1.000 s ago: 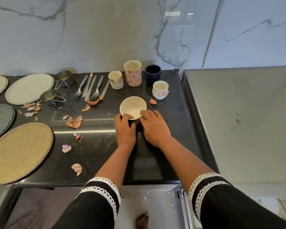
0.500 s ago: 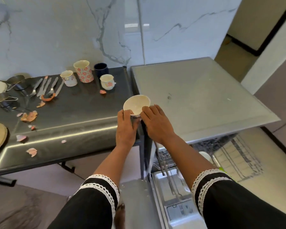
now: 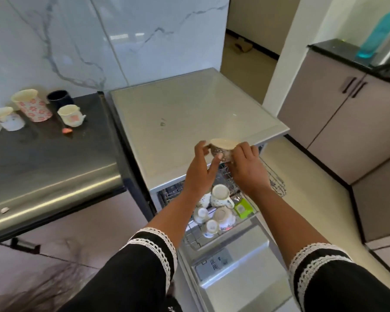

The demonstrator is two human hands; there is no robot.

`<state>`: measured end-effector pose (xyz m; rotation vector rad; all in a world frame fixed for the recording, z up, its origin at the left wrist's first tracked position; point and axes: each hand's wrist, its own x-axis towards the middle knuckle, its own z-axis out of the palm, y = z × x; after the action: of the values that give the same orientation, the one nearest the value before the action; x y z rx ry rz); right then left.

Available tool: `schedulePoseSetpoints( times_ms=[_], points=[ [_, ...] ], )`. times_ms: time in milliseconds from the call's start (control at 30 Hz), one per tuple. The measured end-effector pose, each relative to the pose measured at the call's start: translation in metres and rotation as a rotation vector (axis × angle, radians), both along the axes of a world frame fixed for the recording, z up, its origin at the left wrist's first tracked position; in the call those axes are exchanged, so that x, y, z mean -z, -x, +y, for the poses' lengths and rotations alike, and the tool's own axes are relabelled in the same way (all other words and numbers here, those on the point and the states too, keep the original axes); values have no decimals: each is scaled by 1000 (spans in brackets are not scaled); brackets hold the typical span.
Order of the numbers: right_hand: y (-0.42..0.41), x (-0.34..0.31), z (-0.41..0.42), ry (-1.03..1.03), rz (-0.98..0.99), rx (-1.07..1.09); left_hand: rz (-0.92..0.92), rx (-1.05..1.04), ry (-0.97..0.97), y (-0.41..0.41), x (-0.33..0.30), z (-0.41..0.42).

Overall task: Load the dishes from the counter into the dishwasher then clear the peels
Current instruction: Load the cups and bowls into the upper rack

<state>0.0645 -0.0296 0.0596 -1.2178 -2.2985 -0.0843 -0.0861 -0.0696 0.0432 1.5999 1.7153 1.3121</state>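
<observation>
Nearest, the open dishwasher's pulled-out upper rack [image 3: 277, 181] already holds several cups [image 3: 220, 195], so free slots lie toward its back and right. Above it, the left hand [image 3: 199, 174] and right hand [image 3: 245, 167] grasp a small patterned bowl [image 3: 221, 148] from either side, likely steadying it for placement. Farther off, four mugs [image 3: 71, 114] wait on the dark counter [image 3: 54, 158], with a peel [image 3: 67, 130] beside them.
</observation>
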Motion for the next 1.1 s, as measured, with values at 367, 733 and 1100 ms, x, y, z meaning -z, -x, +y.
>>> schedulePoseSetpoints(
  times_ms=[367, 733, 1100],
  points=[
    [-71, 57, 26, 550, 288, 296, 140, 390, 455, -51, 49, 53],
    [-78, 106, 108, 1043, 372, 480, 93, 498, 807, -54, 79, 122],
    [-65, 205, 144, 1268, 597, 576, 169, 420, 903, -60, 162, 163]
  ],
)
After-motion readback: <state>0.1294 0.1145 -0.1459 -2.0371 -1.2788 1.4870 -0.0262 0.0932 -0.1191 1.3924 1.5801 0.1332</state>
